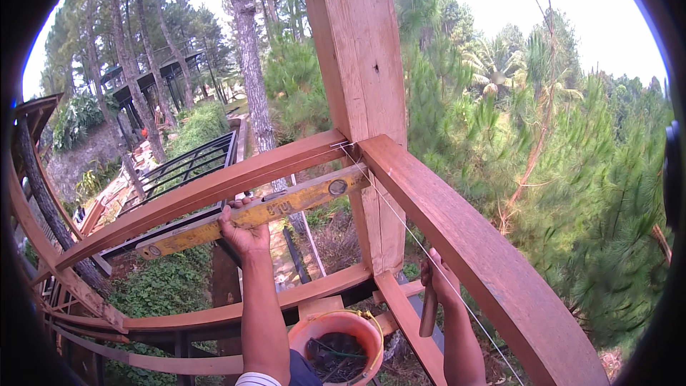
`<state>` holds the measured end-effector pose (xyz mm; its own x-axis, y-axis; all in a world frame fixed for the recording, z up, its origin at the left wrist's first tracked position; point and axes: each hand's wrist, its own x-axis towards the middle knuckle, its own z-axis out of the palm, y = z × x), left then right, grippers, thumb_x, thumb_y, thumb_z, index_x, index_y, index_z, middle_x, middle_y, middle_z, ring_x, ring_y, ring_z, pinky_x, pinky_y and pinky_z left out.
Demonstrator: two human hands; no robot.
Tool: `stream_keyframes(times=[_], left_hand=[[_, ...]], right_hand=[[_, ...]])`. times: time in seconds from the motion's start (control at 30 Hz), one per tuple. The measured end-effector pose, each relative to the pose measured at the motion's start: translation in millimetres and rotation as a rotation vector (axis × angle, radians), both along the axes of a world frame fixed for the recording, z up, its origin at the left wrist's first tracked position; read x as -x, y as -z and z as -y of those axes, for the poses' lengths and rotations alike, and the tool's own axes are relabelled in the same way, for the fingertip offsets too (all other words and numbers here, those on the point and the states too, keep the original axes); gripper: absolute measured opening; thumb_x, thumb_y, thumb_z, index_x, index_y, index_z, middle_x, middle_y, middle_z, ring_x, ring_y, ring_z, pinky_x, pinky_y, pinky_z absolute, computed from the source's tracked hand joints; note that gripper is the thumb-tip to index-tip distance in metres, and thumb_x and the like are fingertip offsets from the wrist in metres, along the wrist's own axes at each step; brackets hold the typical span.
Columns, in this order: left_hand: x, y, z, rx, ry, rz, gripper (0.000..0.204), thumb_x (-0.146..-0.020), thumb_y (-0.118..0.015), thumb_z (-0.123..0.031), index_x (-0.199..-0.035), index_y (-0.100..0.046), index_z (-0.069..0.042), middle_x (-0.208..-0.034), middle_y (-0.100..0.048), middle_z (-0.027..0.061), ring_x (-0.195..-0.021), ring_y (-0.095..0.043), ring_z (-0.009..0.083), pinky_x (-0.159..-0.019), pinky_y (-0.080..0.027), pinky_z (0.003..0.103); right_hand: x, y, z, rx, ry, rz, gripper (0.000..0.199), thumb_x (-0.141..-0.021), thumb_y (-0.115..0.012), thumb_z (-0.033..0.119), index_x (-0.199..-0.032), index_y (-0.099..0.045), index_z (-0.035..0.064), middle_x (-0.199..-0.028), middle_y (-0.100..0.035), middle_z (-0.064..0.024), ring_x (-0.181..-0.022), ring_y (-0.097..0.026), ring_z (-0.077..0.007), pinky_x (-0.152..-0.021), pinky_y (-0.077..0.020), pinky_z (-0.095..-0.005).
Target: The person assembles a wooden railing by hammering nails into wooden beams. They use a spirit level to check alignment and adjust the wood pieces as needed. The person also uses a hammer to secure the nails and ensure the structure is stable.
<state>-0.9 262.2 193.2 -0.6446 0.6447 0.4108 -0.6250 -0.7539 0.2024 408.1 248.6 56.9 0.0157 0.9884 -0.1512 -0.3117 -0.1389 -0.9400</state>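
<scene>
My left hand (243,232) grips a long yellow spirit level (257,213) and presses it up against the underside of a reddish wooden top rail (214,189). The level's right end reaches the thick upright wooden post (361,78). My right hand (441,280) is lower, right of the post, shut on a wooden tool handle (427,314) that hangs downward. A thin taut string (421,246) runs from the post's corner down along the right-hand rail (471,257), passing close to my right hand.
An orange bucket (336,343) with dark tools inside sits below between my forearms. Lower wooden rails (314,293) join the post. Beyond the railing the ground drops away to pine trees (250,50), black metal frames (193,161) and a building.
</scene>
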Motion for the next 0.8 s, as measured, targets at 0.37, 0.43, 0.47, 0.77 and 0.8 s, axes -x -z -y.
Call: stream_keyframes(times=[0.37,0.43,0.47,0.77,0.8], left_hand=[[-14,-21,9,-0.090,0.020,-0.060,0.018,-0.086,-0.070,-0.021,-0.088,-0.060,-0.006,-0.086,-0.058,0.0059,-0.093,-0.059,0.0243,-0.099,-0.049,0.044],[-17,-27,14,-0.089,0.006,-0.066,0.019,-0.086,-0.071,-0.021,-0.089,-0.060,-0.006,-0.086,-0.058,0.0059,-0.093,-0.059,0.0243,-0.098,-0.049,0.044],[-19,-30,16,-0.091,0.008,-0.069,0.019,-0.086,-0.071,-0.021,-0.089,-0.060,-0.006,-0.086,-0.058,0.0058,-0.092,-0.058,0.0244,-0.098,-0.049,0.044],[-22,-36,19,-0.109,-0.005,-0.073,0.019,-0.086,-0.070,-0.021,-0.090,-0.060,-0.005,-0.086,-0.058,0.0067,-0.089,-0.058,0.0252,-0.097,-0.049,0.045],[-21,-36,18,-0.104,-0.021,-0.068,0.019,-0.086,-0.070,-0.021,-0.090,-0.060,-0.005,-0.086,-0.059,0.0068,-0.089,-0.058,0.0253,-0.098,-0.049,0.045]], right_hand=[[-1,13,0,-0.019,-0.019,-0.098,0.030,-0.108,-0.053,0.039,-0.095,-0.054,0.0118,-0.071,-0.055,-0.0017,-0.053,-0.053,-0.0114,-0.051,-0.0468,-0.0285],[0,12,2,0.005,-0.023,-0.095,0.031,-0.108,-0.053,0.040,-0.096,-0.054,0.0117,-0.072,-0.055,-0.0017,-0.053,-0.053,-0.0114,-0.050,-0.0467,-0.0280],[1,12,3,0.018,-0.025,-0.073,0.031,-0.108,-0.053,0.040,-0.096,-0.054,0.0114,-0.072,-0.055,-0.0017,-0.053,-0.053,-0.0113,-0.050,-0.0466,-0.0277],[7,23,7,-0.061,-0.048,-0.023,0.040,-0.108,-0.053,0.044,-0.085,-0.051,0.0108,-0.068,-0.054,-0.0008,-0.052,-0.051,-0.0100,-0.050,-0.0463,-0.0269],[6,24,6,-0.060,-0.054,-0.019,0.041,-0.108,-0.053,0.044,-0.084,-0.051,0.0110,-0.068,-0.054,-0.0007,-0.052,-0.051,-0.0100,-0.050,-0.0463,-0.0269]])
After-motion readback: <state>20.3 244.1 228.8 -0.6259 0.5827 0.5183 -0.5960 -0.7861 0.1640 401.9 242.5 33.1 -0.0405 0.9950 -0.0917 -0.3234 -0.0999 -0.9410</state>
